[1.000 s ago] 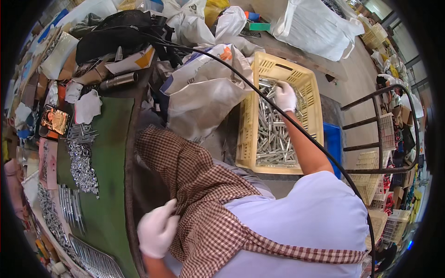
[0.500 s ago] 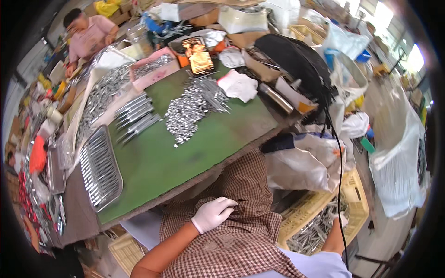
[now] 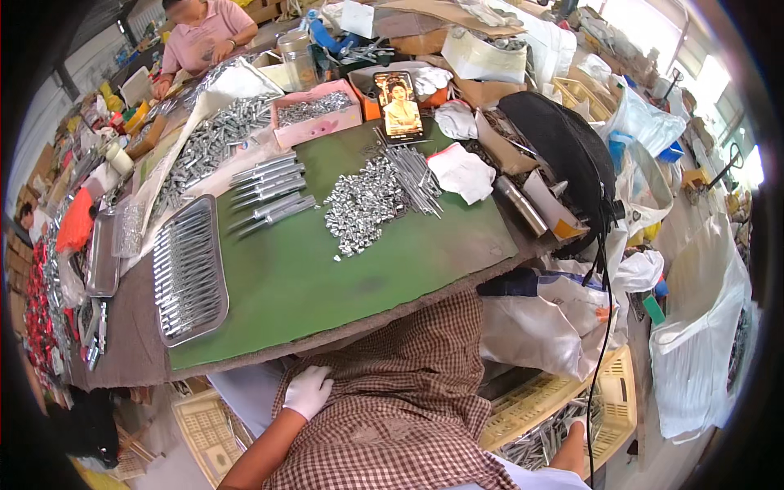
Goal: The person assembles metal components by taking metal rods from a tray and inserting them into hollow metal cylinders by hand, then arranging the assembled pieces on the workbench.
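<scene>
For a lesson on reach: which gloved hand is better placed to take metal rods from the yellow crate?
Probably right: the right hand is down at the yellow crate of metal rods, mostly hidden; the left hand rests on the checked cloth, apart from it.

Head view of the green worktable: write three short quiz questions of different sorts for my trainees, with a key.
1. True or false: the left hand wears a white glove and rests on the checked cloth.
2. Multiple choice: the pile of small metal pieces lies on A) the green mat, B) the metal tray, C) the yellow crate.
3. What lies in rows on the metal tray?

Key:
1. True.
2. A.
3. Long metal parts, side by side.
</scene>
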{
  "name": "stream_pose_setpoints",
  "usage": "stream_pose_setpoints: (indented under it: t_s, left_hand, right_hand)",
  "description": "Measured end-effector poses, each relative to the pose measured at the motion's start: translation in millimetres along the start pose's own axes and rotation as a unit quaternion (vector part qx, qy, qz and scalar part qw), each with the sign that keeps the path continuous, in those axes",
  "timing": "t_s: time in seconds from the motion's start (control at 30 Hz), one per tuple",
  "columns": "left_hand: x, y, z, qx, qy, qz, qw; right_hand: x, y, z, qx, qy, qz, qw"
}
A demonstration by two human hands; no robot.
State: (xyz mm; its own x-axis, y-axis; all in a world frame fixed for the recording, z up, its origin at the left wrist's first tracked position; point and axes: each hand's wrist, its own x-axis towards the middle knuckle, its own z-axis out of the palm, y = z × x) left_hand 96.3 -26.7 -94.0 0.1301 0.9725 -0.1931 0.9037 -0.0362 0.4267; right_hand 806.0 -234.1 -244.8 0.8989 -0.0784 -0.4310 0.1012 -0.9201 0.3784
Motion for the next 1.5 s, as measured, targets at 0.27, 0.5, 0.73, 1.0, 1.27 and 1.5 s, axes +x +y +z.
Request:
stream_pose_setpoints:
  t_s: [0.27, 0.5, 0.73, 1.0, 1.27, 1.5]
  left_hand:
    - [0.9, -1.2, -2.5, 0.084, 0.037, -0.036, 0.995]
    - [-14.0, 15.1, -30.2, 0.027, -0.131, -0.101, 0.986]
    - [13.0, 42.5, -69.9, -0.06, 0.015, 0.068, 0.996]
    - [42.4, 122.4, -81.4, -0.261, -0.1, 0.309, 0.909]
    - [44.8, 176.9, -49.1, -0.347, -0.283, 0.319, 0.836]
    - [45.2, 171.1, -30.7, -0.325, -0.1, 0.352, 0.872]
  right_hand:
    - [13.6, 47.5, 5.3, 0.148, 0.061, -0.008, 0.987]
    - [-72.7, 37.2, -1.5, 0.16, 0.125, -0.076, 0.976]
    - [-94.5, 53.1, 21.6, 0.327, 0.207, -0.115, 0.915]
    - [-152.5, 77.7, -74.0, 0.449, 0.106, -0.199, 0.864]
    - [-334.4, 17.5, -138.1, 0.42, 0.274, -0.359, 0.787]
    - [-456.3, -39.4, -140.4, 0.411, 0.157, -0.612, 0.657]
